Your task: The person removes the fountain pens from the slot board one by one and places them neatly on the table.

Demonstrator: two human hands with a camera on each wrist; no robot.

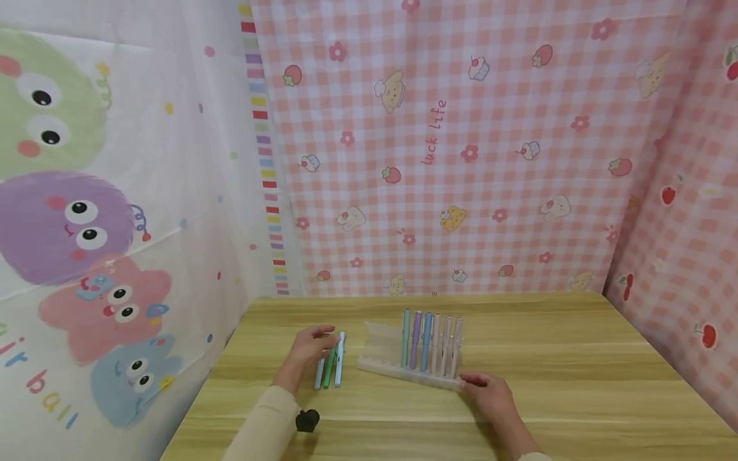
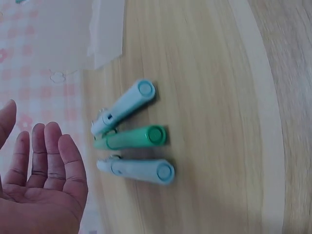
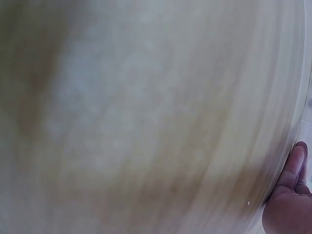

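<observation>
Two light blue pens (image 1: 340, 360) and a green pen (image 1: 329, 371) lie side by side on the table at the left. My left hand (image 1: 311, 344) hovers at their far ends; in the left wrist view its fingers are apart from the pens, holding nothing. A translucent pen case (image 1: 383, 349) lies opened out to the right. Several pens stand in a row in its right part: a pale green pen (image 1: 406, 339), a purple pen (image 1: 415, 340), a blue pen (image 1: 426, 342) and pink pens (image 1: 446, 346). My right hand (image 1: 489, 392) pinches the case's near right corner.
The wooden table (image 1: 553, 358) meets a pink checked cloth (image 1: 507, 186) at the back. A white cloth with cartoon figures (image 1: 190, 192) hangs along the left. A black wrist device (image 1: 307, 420) sits at the left sleeve.
</observation>
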